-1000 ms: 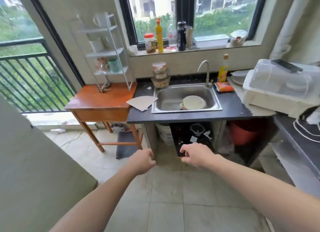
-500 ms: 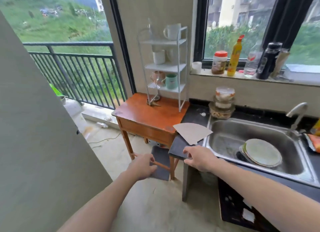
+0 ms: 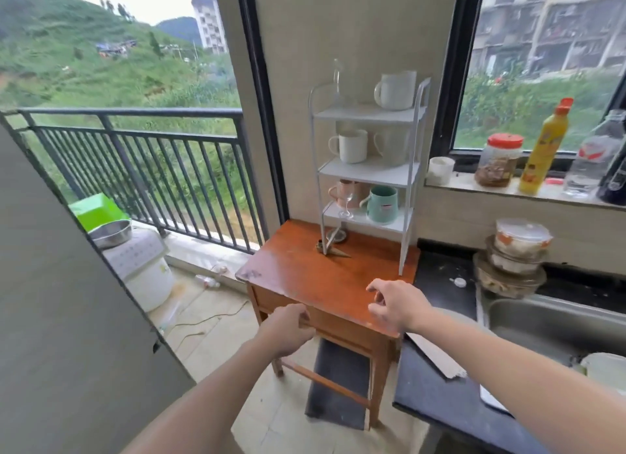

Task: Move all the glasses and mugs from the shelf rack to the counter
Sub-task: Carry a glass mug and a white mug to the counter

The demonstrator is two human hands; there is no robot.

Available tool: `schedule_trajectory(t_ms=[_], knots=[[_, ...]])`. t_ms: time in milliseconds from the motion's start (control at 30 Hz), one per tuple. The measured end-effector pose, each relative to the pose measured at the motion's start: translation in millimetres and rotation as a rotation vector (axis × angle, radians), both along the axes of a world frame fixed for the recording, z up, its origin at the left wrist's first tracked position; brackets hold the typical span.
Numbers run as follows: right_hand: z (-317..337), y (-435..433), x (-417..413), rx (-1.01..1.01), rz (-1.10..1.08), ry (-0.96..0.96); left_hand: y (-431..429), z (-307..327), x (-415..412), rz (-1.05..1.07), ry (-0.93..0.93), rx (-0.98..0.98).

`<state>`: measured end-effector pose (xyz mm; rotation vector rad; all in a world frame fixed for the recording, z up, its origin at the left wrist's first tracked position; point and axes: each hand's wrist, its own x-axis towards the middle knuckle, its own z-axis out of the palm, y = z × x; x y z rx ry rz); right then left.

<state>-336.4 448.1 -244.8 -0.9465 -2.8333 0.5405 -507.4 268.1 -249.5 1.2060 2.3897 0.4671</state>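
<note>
Both hands are out in front of the person and neither holds anything. Her or his right hand (image 3: 394,305) hangs over the near right corner of the small wooden table (image 3: 305,277), fingers spread and slightly curled, palm down. The left hand (image 3: 288,330) is lower, loosely curled in front of the table's near edge; whether it touches the wood I cannot tell.

At the back of the table stands the white three-tier shelf rack (image 3: 367,172), every piece of drinkware on it untouched. On the top tier sits a large white mug (image 3: 396,90), with what looks like a tall clear glass (image 3: 336,80) to its left, though that one is faint against the wall. The middle tier has a white mug (image 3: 352,146) and a paler mug (image 3: 393,147) beside it. On the bottom tier a pink mug (image 3: 349,193) stands behind a small wine glass (image 3: 346,204), next to a mint-green mug (image 3: 382,205).

To the right of the table runs the dark counter (image 3: 437,396), with a steel sink (image 3: 548,321) set in it.
</note>
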Motion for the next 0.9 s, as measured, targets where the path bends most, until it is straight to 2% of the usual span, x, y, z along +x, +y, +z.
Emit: schedule_trajectory(t_ms=[167,333,533,733,833,900], knots=[[27.1,30.4,-69.1,-0.013,-0.145,0.142,48.4,30.5,-90.6,-0.1,0.034,-0.005],[54.4,70.5,-109.6,0.035,-0.251,0.286,114.4,63.4,-144.2,-0.141,0.066,0.1],[87.1,146.3,-151.1,0.091,-0.333,0.447,214.2,119.4,-174.5,-0.164,-0.058,0.364],[139.4,216.8,-193.7,0.213,-0.319,0.818,306.2,195.7,-196.6,-0.131,-0.136,0.664],[176.8,248.8,-211.0,0.221,-0.353,0.976,348.5,223.3,-209.1,-0.085,-0.106,0.775],[193.6,267.0,-219.1,0.202,-0.389,0.994,374.0,234.5,-217.1,-0.038,-0.071,0.832]])
